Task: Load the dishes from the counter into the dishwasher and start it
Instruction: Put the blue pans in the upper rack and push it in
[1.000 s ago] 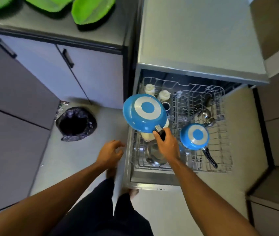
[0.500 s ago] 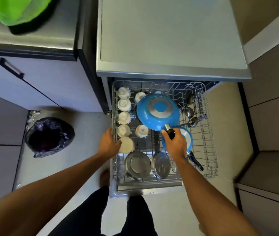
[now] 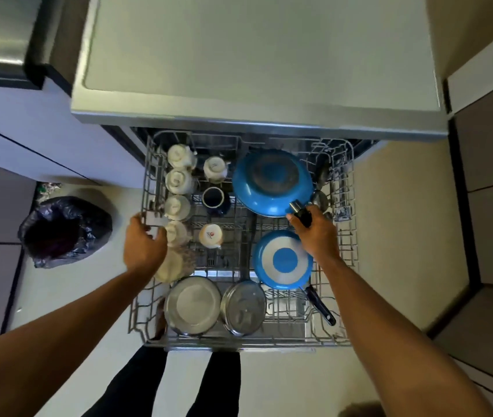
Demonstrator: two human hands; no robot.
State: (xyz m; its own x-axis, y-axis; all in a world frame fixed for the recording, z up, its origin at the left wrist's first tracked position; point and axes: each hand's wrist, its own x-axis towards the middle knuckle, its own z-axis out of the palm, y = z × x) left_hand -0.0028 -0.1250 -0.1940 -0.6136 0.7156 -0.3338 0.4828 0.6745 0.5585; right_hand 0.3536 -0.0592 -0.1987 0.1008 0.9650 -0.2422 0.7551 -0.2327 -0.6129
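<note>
Front of grey wire dishwasher rack (image 3: 351,260): two round steel bowls (image 3: 192,305), small blue saucepan (image 3: 282,260) upturned beside them. Beyond, left hand (image 3: 144,246), free a second ago, now curls fingers over rack's left rim; right hand (image 3: 317,236) grips the black handle of the large blue frying pan (image 3: 272,182). Pan has come down into the rear right corner, base up; seating looks nearly done, release likely next.

Cups (image 3: 179,182) left of pans (image 3: 272,182) in rack (image 3: 347,266)
</note>
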